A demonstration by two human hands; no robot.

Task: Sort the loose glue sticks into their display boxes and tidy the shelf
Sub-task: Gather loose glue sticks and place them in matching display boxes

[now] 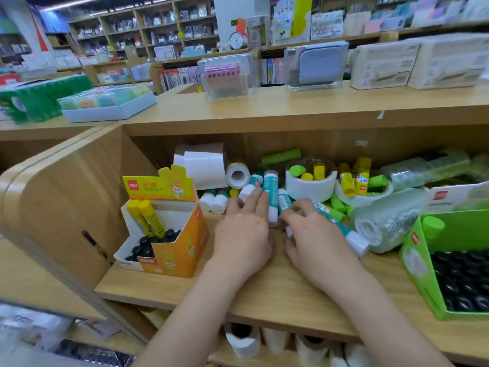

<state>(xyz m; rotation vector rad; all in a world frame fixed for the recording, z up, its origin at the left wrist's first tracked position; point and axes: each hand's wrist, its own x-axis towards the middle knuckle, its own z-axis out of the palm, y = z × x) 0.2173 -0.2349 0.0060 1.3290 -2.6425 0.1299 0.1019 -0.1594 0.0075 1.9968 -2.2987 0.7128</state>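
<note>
Loose glue sticks lie in a heap at the back of the wooden shelf (pixel 264 282): teal ones, yellow ones (pixel 346 180) and green ones (pixel 337 203). My left hand (pixel 242 234) reaches into the heap, its fairly straight fingers touching a long teal glue stick (pixel 271 189). My right hand (pixel 315 237) is beside it, fingers curled round another teal glue stick (pixel 283 200). An orange-yellow display box (pixel 180 242) at the left holds two upright yellow sticks (pixel 148 218). A green display box (pixel 412 258) at the right holds a green stick (pixel 432 227).
White tape rolls (pixel 311 188) and wrapped clear tape packs (pixel 389 221) crowd the heap at the back and right. A wooden side panel (pixel 66 197) closes the shelf's left end. The top board (pixel 264 107) carries boxed goods. More rolls (pixel 243 340) stand on the shelf below.
</note>
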